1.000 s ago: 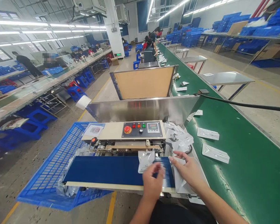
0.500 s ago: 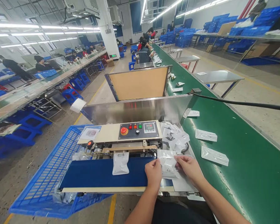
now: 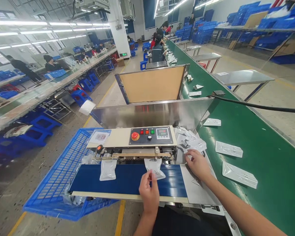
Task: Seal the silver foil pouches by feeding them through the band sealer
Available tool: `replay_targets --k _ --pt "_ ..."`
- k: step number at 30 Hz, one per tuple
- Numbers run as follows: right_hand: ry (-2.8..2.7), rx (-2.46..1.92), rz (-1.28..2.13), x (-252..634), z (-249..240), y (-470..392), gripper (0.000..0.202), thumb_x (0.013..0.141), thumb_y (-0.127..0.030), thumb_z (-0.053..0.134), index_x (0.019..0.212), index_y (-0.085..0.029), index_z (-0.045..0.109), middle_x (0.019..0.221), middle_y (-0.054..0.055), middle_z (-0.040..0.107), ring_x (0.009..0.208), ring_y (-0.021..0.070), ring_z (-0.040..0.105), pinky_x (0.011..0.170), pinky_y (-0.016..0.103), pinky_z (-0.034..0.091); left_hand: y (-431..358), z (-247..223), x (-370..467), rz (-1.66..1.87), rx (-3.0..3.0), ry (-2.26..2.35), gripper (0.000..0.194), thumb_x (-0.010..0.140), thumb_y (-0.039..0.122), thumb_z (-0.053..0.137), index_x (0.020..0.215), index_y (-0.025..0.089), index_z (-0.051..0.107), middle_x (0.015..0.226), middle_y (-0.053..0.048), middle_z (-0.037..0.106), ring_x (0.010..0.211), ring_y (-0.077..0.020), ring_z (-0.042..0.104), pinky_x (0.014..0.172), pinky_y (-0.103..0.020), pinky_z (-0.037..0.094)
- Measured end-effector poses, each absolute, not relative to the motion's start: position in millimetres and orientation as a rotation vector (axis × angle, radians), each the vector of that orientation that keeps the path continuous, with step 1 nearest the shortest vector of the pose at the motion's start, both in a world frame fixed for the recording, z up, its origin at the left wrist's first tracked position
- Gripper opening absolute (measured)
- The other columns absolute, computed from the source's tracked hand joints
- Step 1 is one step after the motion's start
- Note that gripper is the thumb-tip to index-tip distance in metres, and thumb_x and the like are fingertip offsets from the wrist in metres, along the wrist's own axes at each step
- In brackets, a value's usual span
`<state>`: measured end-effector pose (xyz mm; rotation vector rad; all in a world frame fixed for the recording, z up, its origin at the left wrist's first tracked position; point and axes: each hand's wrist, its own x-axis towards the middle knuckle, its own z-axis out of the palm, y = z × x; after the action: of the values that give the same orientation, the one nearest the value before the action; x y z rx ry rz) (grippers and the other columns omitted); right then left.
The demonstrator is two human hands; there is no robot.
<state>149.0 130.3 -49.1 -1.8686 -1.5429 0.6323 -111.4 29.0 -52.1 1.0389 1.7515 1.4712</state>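
Note:
A white pouch [image 3: 154, 167] hangs by its top edge in the sealing machine [image 3: 118, 139], over the blue belt [image 3: 127, 188]. My left hand [image 3: 149, 190] is at its lower edge, fingers loosely curled and thumb apart, with nothing held between them. Further left on the belt, a second white pouch [image 3: 108, 170] also hangs from the sealing strip. My right hand [image 3: 199, 166] reaches to the heap of white pouches [image 3: 190, 141] at the machine's right end. Its thumb and fingers are apart at the heap's near edge, over the grey plate [image 3: 196, 188].
A blue basket [image 3: 56, 177] holding clear bags sits left of the machine. Flat white packets [image 3: 239, 174] lie on the green conveyor [image 3: 272, 164] at right. A black cable [image 3: 260, 106] crosses it. A metal panel [image 3: 147, 114] stands behind the machine. People sit farther back.
The pouch both hands held has moved left into the sealing strip, and my right hand has let go of it. My left hand has loosened and shifted left. The other pouch has travelled left.

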Motion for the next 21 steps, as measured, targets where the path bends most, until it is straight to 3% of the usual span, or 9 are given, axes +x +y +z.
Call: replay_targets --k 3,7,10,12,14,18,21 --pt "-1.394 -1.726 0.6 149 -35 112 0.036 0.093 -0.058 0.062 0.087 -0.024 0.069 0.124 0.015 0.079 0.067 0.0182 0.064 0.068 0.035 0.053 33 -38 -79 1.363 1.305 1.564 0.037 0.104 0.051 0.066 0.117 0.02 0.084 0.116 -0.016 0.082 0.106 -0.0306 0.078 0.097 -0.042 0.064" --pt "-1.274 -1.568 0.714 147 -11 75 0.044 0.088 -0.067 0.074 0.08 -0.024 0.067 0.123 0.016 0.08 0.07 0.0186 0.064 0.068 0.034 0.055 57 -24 -36 1.307 1.512 1.383 0.043 0.105 0.048 0.063 0.136 0.022 0.078 0.136 -0.017 0.077 0.129 -0.0324 0.071 0.115 -0.047 0.055" --pt "-1.122 -1.457 1.03 146 1 55 0.049 0.079 -0.071 0.084 0.087 -0.023 0.073 0.105 0.014 0.08 0.073 0.0212 0.068 0.069 0.035 0.058 68 -22 -22 1.229 1.512 1.287 0.041 0.109 0.05 0.055 0.114 0.021 0.085 0.113 -0.015 0.082 0.107 -0.0289 0.076 0.1 -0.04 0.059" --pt "-0.974 -1.386 1.221 146 2 48 0.061 0.076 -0.075 0.084 0.107 -0.022 0.076 0.094 0.01 0.078 0.072 0.0223 0.069 0.069 0.036 0.059 66 -25 -21 1.178 1.472 1.288 0.048 0.11 0.051 0.051 0.094 0.02 0.084 0.09 -0.011 0.08 0.085 -0.0244 0.072 0.084 -0.033 0.058" --pt "-0.893 -1.389 1.305 149 -1 45 0.07 0.074 -0.078 0.083 0.116 -0.022 0.077 0.086 0.006 0.076 0.069 0.0221 0.068 0.066 0.035 0.057 61 -31 -23 1.146 1.434 1.311 0.052 0.109 0.052 0.051 0.086 0.018 0.083 0.08 -0.009 0.076 0.075 -0.0221 0.067 0.075 -0.03 0.053" --pt "-1.043 -1.597 1.269 155 -17 56 0.056 0.075 -0.076 0.08 0.071 -0.02 0.073 0.06 0.001 0.063 0.057 0.017 0.056 0.057 0.03 0.046 57 -50 -29 1.067 1.355 1.372 0.055 0.105 0.054 0.056 0.072 0.016 0.079 0.066 -0.005 0.067 0.065 -0.0188 0.057 0.064 -0.027 0.045" --pt "-0.998 -1.749 1.228 152 -31 76 0.056 0.077 -0.073 0.076 0.06 -0.021 0.064 0.051 0.0 0.057 0.049 0.0135 0.047 0.051 0.028 0.037 70 -63 -33 1.058 1.119 1.511 0.055 0.094 0.059 0.067 0.063 0.015 0.076 0.057 -0.001 0.06 0.059 -0.0166 0.052 0.059 -0.027 0.04"
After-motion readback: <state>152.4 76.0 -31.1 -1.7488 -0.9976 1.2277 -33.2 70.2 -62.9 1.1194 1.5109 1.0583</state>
